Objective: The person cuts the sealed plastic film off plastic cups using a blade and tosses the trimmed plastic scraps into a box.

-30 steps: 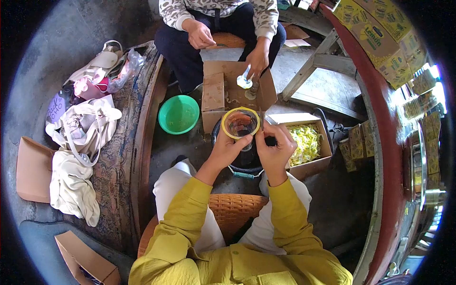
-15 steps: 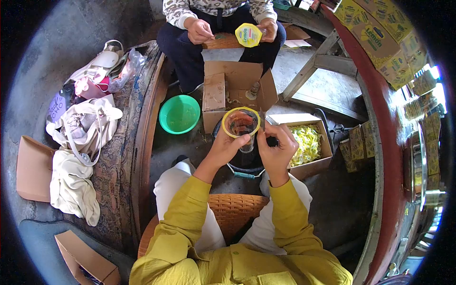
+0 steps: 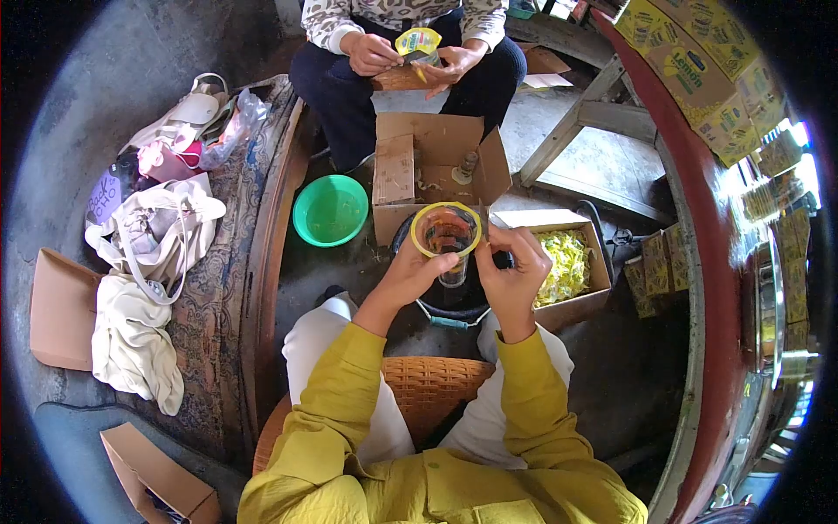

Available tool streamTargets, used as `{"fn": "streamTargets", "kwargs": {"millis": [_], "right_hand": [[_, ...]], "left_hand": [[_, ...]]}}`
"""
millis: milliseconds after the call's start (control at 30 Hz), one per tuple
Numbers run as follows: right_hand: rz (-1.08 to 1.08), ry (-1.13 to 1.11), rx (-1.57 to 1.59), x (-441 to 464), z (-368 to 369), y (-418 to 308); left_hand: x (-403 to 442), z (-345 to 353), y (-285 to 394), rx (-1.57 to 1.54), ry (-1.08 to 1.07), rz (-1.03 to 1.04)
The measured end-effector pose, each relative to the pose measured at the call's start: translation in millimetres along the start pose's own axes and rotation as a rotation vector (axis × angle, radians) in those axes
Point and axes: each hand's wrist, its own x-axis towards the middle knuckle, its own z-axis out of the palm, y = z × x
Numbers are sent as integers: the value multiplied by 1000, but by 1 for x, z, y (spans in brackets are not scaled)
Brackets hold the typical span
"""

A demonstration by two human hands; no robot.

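Observation:
My left hand (image 3: 408, 274) is wrapped round a clear plastic cup (image 3: 448, 230) with a yellow rim, its thumb lying over the near edge. The cup's mouth faces up toward me. Close by the rim's right side, my right hand (image 3: 515, 272) is closed in a pinch; what its fingertips hold is too small to make out. Below the cup stands a dark bucket (image 3: 426, 299) with a turquoise grip (image 3: 449, 322) on its handle. To the right of my right hand, an open carton (image 3: 587, 303) is filled with yellow strips (image 3: 560, 266).
Opposite me, a seated person holds a cup with a yellow lemon-printed lid (image 3: 418, 40). An open cardboard box (image 3: 394, 170) with a small glass-like object (image 3: 465, 168) stands between us. A green basin (image 3: 330, 210) is left of it. Bags (image 3: 157, 229) lie on the left bench.
The cup and both my hands have shifted very slightly, keeping the same hold. Across from me, the other person has tilted their lidded cup and brought both hands to it.

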Motion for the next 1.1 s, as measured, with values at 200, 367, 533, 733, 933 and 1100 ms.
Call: {"fn": "streamTargets", "kwargs": {"millis": [200, 367, 533, 733, 933, 1100], "right_hand": [[15, -27, 22, 5, -3, 0], [38, -38, 24, 4, -3, 0], [74, -11, 9, 4, -2, 0], [124, 14, 54, 5, -3, 2], [152, 7, 89, 3, -2, 1], [66, 29, 14, 1, 0, 1]], "left_hand": [[-3, -1, 3, -13, -77, -65], [-1, -4, -2, -140, -118, -81], [0, 4, -9, -238, 0, -134], [5, 0, -19, -408, -24, -187], [4, 4, -17, -533, -28, -199], [4, 6, -16, -428, 16, -174]]}}
